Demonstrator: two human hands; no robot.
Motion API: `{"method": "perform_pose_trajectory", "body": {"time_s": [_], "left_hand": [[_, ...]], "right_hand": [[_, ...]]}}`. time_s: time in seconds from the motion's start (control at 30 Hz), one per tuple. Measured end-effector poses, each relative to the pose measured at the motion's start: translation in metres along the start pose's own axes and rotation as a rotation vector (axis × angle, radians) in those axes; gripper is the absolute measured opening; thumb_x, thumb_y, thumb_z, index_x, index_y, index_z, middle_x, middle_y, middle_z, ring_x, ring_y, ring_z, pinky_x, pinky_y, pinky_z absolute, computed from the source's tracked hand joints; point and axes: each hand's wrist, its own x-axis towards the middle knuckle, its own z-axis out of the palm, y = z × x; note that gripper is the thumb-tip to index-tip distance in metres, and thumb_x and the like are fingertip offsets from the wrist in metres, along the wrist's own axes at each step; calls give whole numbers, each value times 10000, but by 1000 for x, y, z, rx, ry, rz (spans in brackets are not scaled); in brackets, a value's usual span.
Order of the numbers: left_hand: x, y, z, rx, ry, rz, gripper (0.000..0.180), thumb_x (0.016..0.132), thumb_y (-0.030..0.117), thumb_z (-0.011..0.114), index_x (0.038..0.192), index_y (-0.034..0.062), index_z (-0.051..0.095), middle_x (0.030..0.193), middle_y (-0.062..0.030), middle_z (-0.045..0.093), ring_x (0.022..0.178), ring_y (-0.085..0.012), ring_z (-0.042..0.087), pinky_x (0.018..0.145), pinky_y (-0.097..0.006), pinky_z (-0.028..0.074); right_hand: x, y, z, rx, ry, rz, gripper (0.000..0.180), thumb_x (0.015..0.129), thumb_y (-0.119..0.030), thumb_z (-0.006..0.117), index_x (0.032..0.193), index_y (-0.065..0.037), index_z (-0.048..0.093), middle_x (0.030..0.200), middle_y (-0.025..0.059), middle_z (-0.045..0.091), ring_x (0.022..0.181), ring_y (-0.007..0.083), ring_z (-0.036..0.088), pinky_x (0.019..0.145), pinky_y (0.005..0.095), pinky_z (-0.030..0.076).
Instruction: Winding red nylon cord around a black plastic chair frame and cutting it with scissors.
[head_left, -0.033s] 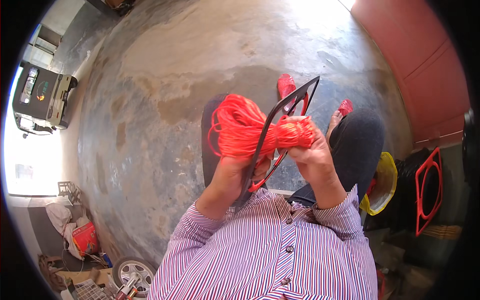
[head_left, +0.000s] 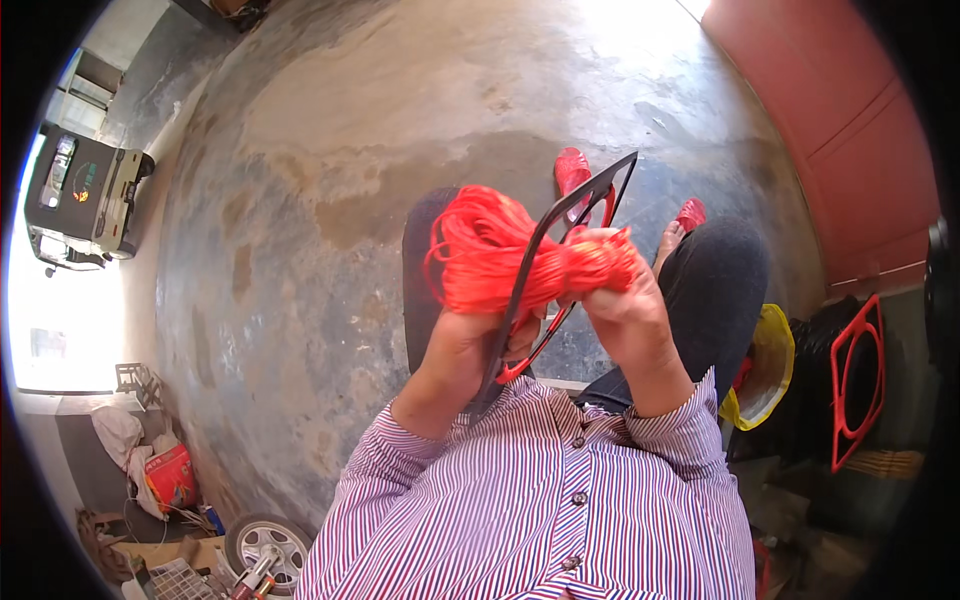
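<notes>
A thick bundle of red cord (head_left: 490, 250) stretches across a narrow black-and-red frame (head_left: 522, 270) in front of my lap. The cord's looped end hangs out left of the frame, and its gathered end lies to the right. My right hand (head_left: 628, 310) is closed round that gathered end. Below the loops, my left hand (head_left: 465, 350) has its fingers curled round the lower part of the frame. The cord hides part of this hand, and I cannot tell whether it grips the cord too. The frame stands tilted, its tip pointing up and right.
At right hang a red frame (head_left: 838, 390) and a yellow bag (head_left: 775, 370), with a red door (head_left: 815, 130) beyond. A wheel (head_left: 268, 550), tools and a red sack (head_left: 172, 478) lie at lower left. A dark vehicle (head_left: 85, 195) is parked far left. Concrete floor (head_left: 270, 220) spreads ahead.
The cord bundle has shifted slightly to the right, along with my right hand. My left hand and the black-and-red frame stay nearly still.
</notes>
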Motion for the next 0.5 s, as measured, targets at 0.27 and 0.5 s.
{"method": "perform_pose_trajectory", "body": {"time_s": [0.27, 0.5], "left_hand": [[-1, 14, -10, -41, -33, 129, 644, 856, 189, 491, 1465, -1, 400, 961, -164, 582, 581, -131, 468, 458, -233, 368], [-4, 19, -37, -128, -94, 217, 582, 905, 150, 454, 1462, -8, 404, 979, -196, 566, 582, -151, 469, 461, -261, 400]], "right_hand": [[7, -29, -11, 457, 63, -72, 483, 959, -354, 482, 1269, 12, 547, 1233, 178, 598, 1069, 306, 616, 1019, 477, 439], [7, -27, -20, 455, -42, -35, 509, 1046, -471, 325, 1153, -33, 561, 755, 74, 570, 625, 200, 554, 765, 418, 481]]}}
